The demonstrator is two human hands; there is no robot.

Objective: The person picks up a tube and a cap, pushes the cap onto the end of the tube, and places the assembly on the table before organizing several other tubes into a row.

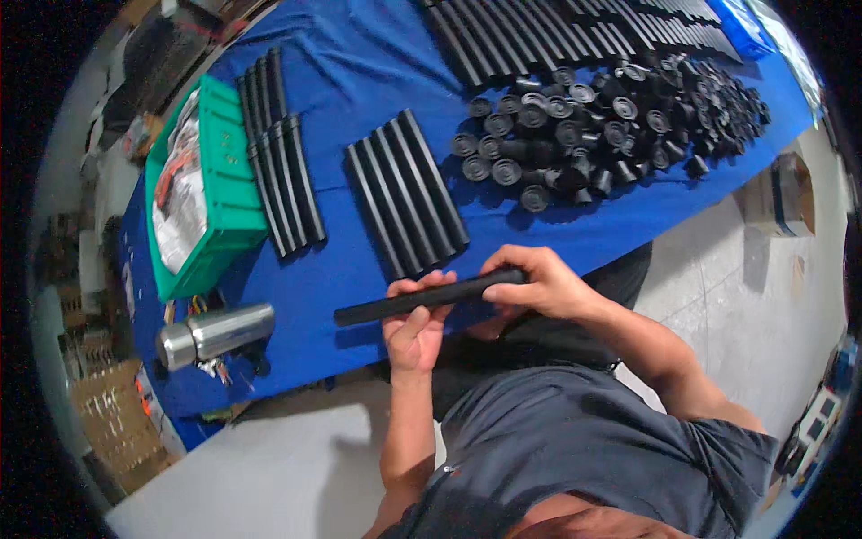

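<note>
Black tube point(422, 299) sits gripped by both your hands' fingers, left hand point(415, 328) and right hand point(537, 283); keep it level over the bench point(359, 72)

Workshop, probably assembly bench – blue-covered table point(341, 54) with rows of black tubes point(409, 193), heaped black caps point(611, 117), green parts bin point(224, 180).

Table: blue cloth cover point(359, 54) — runs diagonally across the view
Floor: pale grey concrete point(745, 269), lit evenly
Left edge: cardboard boxes point(112, 409) — dim clutter
</note>
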